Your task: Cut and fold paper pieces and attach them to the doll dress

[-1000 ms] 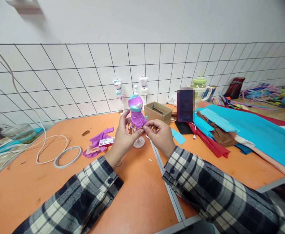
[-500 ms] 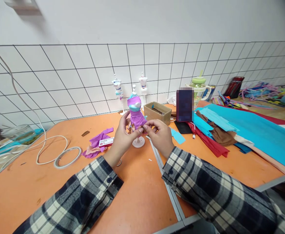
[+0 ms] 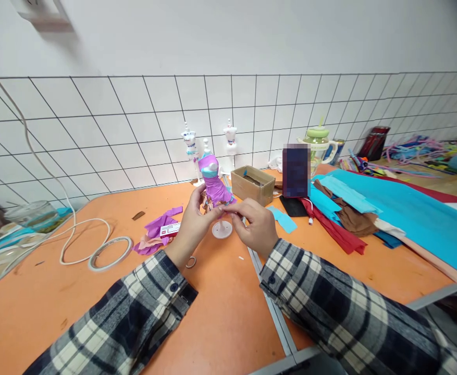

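Note:
A small dress form [image 3: 206, 148] stands in the middle of the table, leaning left, on a round white base [image 3: 222, 229]. Purple crepe paper [image 3: 215, 190] wraps it as a dress, with light blue at the bust and brown-peach ruffles under the skirt. My left hand [image 3: 200, 216] is curled around the skirt's lower left side, its thumb in front at the hem. At the hem's front right, my right hand [image 3: 255, 221] pinches the paper edge with thumb and forefinger, close to the left thumb. Its fingertips partly hide what they grip.
Two other dress forms [image 3: 230, 138] stand by the tiled wall, beside a cardboard box [image 3: 253, 187]. A phone [image 3: 296, 172] and a green-lidded jug [image 3: 317, 140] are farther right, near crepe paper sheets [image 3: 404, 208]. Purple scraps [image 3: 160, 224], a tape roll [image 3: 111, 253] and a white cable [image 3: 62, 224] lie left.
The dress form's top has tipped left. My right fingertips have moved slightly left and down along the hem, closer to the left thumb. The whole view has shifted a little.

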`<state>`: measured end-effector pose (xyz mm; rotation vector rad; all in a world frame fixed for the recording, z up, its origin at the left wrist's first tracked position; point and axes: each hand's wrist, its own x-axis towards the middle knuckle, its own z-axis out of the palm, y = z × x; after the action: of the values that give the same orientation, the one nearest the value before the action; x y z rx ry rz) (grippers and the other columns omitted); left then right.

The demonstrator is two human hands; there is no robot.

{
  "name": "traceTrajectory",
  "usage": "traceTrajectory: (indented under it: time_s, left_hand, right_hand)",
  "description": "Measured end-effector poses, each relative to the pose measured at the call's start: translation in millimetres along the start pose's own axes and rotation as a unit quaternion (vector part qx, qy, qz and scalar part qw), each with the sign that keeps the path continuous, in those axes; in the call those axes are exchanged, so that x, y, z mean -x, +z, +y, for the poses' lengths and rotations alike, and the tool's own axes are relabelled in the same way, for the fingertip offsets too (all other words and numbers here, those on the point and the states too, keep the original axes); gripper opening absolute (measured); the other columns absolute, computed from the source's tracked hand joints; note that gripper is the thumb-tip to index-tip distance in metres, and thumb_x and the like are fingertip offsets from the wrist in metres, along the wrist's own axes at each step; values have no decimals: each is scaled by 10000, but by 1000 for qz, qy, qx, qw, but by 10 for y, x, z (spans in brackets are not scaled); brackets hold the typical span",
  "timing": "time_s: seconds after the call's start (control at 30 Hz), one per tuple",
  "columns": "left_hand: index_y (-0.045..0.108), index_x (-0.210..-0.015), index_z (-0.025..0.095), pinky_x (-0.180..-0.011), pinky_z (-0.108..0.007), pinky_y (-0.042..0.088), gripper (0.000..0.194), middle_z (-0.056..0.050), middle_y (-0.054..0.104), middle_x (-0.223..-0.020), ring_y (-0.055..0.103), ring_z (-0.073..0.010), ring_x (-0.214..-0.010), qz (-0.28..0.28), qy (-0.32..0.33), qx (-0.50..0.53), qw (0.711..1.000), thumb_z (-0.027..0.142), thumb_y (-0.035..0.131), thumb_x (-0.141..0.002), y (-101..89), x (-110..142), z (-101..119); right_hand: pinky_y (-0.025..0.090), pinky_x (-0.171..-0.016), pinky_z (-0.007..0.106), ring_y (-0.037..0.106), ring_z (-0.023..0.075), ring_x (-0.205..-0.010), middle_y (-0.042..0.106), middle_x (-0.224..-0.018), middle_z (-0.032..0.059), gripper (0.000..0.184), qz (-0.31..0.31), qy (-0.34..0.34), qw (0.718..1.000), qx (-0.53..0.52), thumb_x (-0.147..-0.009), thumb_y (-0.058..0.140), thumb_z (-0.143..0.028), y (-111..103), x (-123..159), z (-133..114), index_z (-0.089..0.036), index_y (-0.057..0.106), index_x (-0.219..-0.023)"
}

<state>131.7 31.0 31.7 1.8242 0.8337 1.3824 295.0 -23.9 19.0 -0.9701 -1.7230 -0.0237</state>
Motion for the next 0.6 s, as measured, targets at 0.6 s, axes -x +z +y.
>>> traceTrajectory:
  time_s: [0.6]
  left_hand:
    - [345,-1416,256,-1115,-468,318,824,-117,462,-1425,414,-283,-1342,-25,20,-22,999,335,784,-722,-15,5,-65]
  right_hand:
    - [417,-626,261,565,150,-668,678,-861,10,317,-25,68,997,2,-857,553,-199,19,-12,6,-254,636,-1158]
